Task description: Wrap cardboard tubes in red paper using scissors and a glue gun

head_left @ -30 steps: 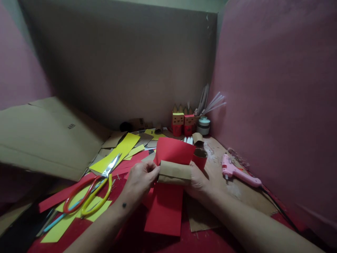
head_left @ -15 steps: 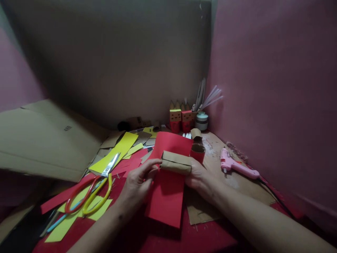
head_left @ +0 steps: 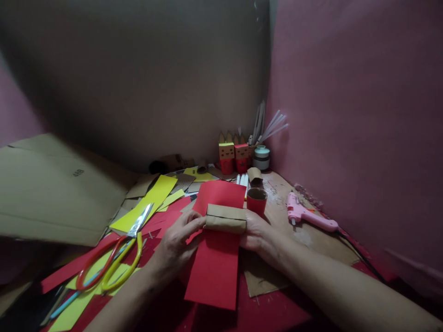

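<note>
Works at a red tabletop [head_left: 273,316], over red paper [head_left: 215,276], with scissors [head_left: 133,230] at left and a glue gun [head_left: 309,216] at right. Closes the right hand [head_left: 258,234] round the right end of a brown roll [head_left: 226,218], across the paper. Touches its left end with the left hand [head_left: 182,235]; can't tell if pinching.

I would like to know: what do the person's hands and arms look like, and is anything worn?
No gloves, watch or bracelet show on the left hand or right hand. The left forearm, faintly marked with a small dark spot, and the right forearm show no sleeves.
</note>
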A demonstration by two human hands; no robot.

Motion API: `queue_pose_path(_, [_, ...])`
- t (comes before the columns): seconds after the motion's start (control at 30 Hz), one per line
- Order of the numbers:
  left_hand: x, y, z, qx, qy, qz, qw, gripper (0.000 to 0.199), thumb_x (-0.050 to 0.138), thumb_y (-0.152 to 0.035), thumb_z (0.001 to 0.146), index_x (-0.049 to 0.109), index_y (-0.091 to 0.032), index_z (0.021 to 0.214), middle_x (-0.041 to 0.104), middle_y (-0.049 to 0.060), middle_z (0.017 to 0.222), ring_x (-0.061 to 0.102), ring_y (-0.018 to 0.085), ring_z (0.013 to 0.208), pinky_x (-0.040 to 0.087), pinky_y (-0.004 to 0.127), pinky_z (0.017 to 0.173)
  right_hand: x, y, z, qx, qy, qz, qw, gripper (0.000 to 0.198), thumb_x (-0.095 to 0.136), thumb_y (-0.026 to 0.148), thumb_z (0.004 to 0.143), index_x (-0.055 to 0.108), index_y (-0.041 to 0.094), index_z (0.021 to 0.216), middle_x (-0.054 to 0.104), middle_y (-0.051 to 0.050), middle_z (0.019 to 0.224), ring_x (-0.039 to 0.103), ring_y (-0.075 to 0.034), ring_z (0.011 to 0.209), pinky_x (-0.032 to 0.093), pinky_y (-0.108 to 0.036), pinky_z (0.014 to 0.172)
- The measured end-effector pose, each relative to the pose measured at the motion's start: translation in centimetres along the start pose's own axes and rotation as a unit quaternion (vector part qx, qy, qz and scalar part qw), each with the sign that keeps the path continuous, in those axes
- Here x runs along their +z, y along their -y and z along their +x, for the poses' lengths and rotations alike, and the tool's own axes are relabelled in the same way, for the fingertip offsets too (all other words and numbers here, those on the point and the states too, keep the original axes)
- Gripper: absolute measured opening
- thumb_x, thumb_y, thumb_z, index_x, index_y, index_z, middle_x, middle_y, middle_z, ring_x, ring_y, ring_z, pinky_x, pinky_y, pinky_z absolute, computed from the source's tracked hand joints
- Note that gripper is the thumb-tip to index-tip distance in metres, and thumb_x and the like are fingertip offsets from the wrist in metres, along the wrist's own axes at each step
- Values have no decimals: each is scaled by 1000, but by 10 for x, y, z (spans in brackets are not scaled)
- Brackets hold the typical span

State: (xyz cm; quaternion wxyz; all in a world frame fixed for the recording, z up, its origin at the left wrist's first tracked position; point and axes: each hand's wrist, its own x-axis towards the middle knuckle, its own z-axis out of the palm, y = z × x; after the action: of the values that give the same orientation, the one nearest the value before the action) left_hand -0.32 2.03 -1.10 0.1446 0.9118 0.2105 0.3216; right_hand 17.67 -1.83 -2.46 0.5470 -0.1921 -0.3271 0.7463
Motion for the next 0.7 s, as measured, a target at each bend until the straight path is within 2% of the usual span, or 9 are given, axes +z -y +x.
queue_pose_path(0.13, [6,-1,4,-17,-38,2,999,19,46,-12,83,63,-20,79,51,2,77,51,14,72,43,23,63,3,-2,0,-16,-18,-15,1000,20,60,25,71,70,15,86,72,-12,78,66,-29,82,50,-51,78])
queue_pose_path(0.23, [9,-2,5,-52,-21,-21,998,16,51,-15,79,65,-21,75,51,2,76,50,16,73,43,24,64,1,-6,1,-27,-27,-13,999,22,59,25,72,70,14,87,72,-12,78,66,-28,83,50,-50,78])
queue_pose_path(0.37, [10,-5,2,-111,-13,-44,993,12,59,-22,75,70,-22,79,53,2,76,52,17,73,44,26,65,2,-9,1,-27,-18,16,999,21,58,21,71,71,13,87,73,-12,84,66,-27,86,50,-46,81])
queue_pose_path(0.47, [9,-5,3,-123,-9,-57,991,14,61,-25,74,73,-23,82,54,3,73,53,19,73,46,27,67,9,-7,-2,-14,-34,41,998,21,60,19,70,71,12,87,73,-12,84,67,-27,86,51,-44,80])
queue_pose_path(0.57, [7,-3,5,-113,-4,-100,989,20,57,-24,77,74,-24,88,59,4,77,56,20,77,47,28,71,18,-3,-6,-50,-80,39,995,22,62,21,68,71,13,87,73,-11,77,68,-27,84,52,-42,76])
queue_pose_path(0.7, [4,6,7,-111,20,-154,982,24,52,-24,82,74,-25,93,66,6,97,59,22,92,46,30,84,22,-1,-8,-98,-107,-12,989,28,68,26,64,70,13,89,73,-8,71,68,-27,84,53,-42,76])
